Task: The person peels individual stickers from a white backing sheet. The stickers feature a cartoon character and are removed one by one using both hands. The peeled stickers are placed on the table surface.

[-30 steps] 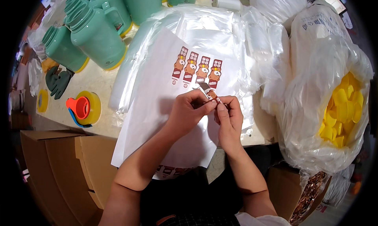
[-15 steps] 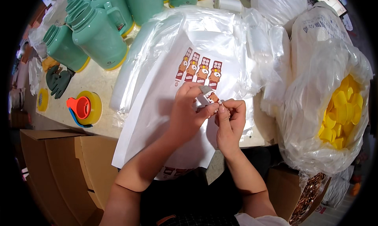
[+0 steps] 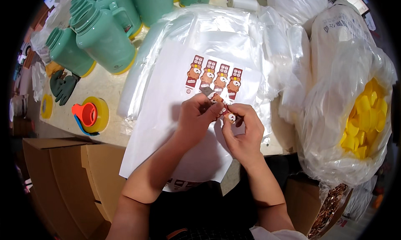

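My left hand point(image 3: 193, 122) pinches a small brown-and-red bear sticker point(image 3: 216, 98), a grey strip sticking out past its fingertips. On the right of it, my right hand point(image 3: 246, 133) holds the lower part of the bear-printed piece, thumb against fingers. Whether this is one sticker or two touching, I cannot tell. Beneath both hands lies a white sticker sheet point(image 3: 161, 114), which hangs over the table's near edge. A row of several bear stickers point(image 3: 208, 75) remains on it, just beyond my fingers. Clear plastic bags point(image 3: 229, 41) are stacked under the sheet.
Several green jugs point(image 3: 104, 45) with yellow bases stand at the far left. A dark glove point(image 3: 62, 87), yellow tape roll point(image 3: 101, 116) and orange ring-shaped piece point(image 3: 87, 113) lie nearer. At right, a plastic sack point(image 3: 317, 131) holds yellow parts point(image 3: 365, 118). A cardboard box point(image 3: 71, 177) stands lower left.
The bear-printed piece has turned between my hands, now showing more of its printed face. My right hand has shifted slightly, and the sheet's far end lies flatter.
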The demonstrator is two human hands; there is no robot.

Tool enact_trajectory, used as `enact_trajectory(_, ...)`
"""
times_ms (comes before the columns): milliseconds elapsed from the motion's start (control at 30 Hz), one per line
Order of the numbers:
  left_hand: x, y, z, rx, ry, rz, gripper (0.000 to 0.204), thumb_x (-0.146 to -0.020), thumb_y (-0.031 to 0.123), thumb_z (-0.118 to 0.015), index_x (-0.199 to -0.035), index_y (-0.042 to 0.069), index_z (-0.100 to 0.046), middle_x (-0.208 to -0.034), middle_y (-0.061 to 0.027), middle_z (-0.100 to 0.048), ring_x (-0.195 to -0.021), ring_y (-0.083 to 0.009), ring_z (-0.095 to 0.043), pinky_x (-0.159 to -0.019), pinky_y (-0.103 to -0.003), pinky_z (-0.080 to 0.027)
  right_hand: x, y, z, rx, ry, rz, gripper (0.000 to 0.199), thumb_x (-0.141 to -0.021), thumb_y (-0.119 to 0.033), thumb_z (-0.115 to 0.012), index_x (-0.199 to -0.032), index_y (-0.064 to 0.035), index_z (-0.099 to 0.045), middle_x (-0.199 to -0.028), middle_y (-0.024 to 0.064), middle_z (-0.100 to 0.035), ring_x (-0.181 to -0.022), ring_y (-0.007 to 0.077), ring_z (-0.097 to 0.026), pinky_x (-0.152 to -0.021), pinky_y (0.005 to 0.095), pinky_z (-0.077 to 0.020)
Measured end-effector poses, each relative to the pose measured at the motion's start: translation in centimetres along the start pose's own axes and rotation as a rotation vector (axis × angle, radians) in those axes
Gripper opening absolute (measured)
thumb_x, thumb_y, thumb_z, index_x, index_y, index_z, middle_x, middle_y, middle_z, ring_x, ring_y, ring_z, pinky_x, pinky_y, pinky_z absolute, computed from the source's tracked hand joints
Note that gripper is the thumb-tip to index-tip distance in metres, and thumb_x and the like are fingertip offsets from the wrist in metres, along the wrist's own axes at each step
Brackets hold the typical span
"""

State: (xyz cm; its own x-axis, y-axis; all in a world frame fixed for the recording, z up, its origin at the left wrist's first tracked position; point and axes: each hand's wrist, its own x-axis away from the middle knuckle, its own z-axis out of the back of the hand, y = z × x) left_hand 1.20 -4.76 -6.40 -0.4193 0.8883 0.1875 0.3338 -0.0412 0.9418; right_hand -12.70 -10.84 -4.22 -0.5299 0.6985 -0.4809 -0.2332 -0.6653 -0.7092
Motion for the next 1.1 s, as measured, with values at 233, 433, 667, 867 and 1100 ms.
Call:
enact_trajectory(233,-0.3,0.2,0.3,-0.069,-0.054,0.0,0.011,-0.089,0.011,-0.07,-0.089,0.002,-0.064,-0.079,-0.0017,-0.065,-0.075,-0.0075,-0.06,-0.069,-0.023,-0.048,0.2,0.7,0.3,0.045,-0.016,0.068,0.027,-0.08,-0.002,-0.072,-0.105,0.0006,-0.06,-0.095,0.0147,-0.068,-0.07,0.0263,-0.065,-0.06,0.0323,-0.0518)
enact_trajectory(433,-0.3,-0.6,0.1,-0.012,-0.082,-0.154,0.008,-0.088,0.008,-0.069,-0.089,0.002,-0.064,-0.079,-0.003,-0.066,-0.073,-0.0067,-0.059,-0.065,-0.023,-0.048,1.0,0.6,0.1,-0.118,-0.041,-0.102,0.015,-0.09,-0.002,-0.062,-0.104,0.0018,-0.059,-0.081,0.0125,-0.068,-0.066,0.0196,-0.066,-0.059,0.0284,-0.0521)
enact_trajectory(667,0.0,-0.3,-0.3,0.058,-0.048,0.072,0.014,-0.087,0.01,-0.071,-0.087,-0.001,-0.063,-0.077,-0.0039,-0.066,-0.069,-0.0064,-0.059,-0.064,-0.022,-0.048,1.4,0.8,-0.3,-0.329,-0.053,-0.304,0.008,-0.099,-0.004,-0.051,-0.102,0.0025,-0.053,-0.076,0.0095,-0.066,-0.069,0.0134,-0.066,-0.064,0.025,-0.0514)
enact_trajectory(867,0.3,-0.8,-1.0,0.106,0.016,0.059,0.017,-0.085,0.012,-0.073,-0.083,-0.001,-0.063,-0.079,-0.0049,-0.067,-0.07,-0.0072,-0.061,-0.064,-0.023,-0.049,1.8,1.2,-1.0,-0.347,-0.004,-0.277,0.009,-0.1,-0.006,-0.05,-0.103,0.0024,-0.051,-0.077,0.0077,-0.064,-0.069,0.0113,-0.063,-0.065,0.0242,-0.0502)
enact_trajectory(1100,0.7,0.5,-1.3,0.104,0.038,0.118,0.013,-0.086,0.007,-0.07,-0.082,0.001,-0.059,-0.076,-0.0058,-0.065,-0.065,-0.0074,-0.059,-0.057,-0.021,-0.044,1.9,0.6,-1.3,-0.443,0.042,-0.304,0.009,-0.1,-0.006,-0.05,-0.102,0.0027,-0.05,-0.084,0.0084,-0.062,-0.074,0.0099,-0.06,-0.069,0.0228,-0.0491)
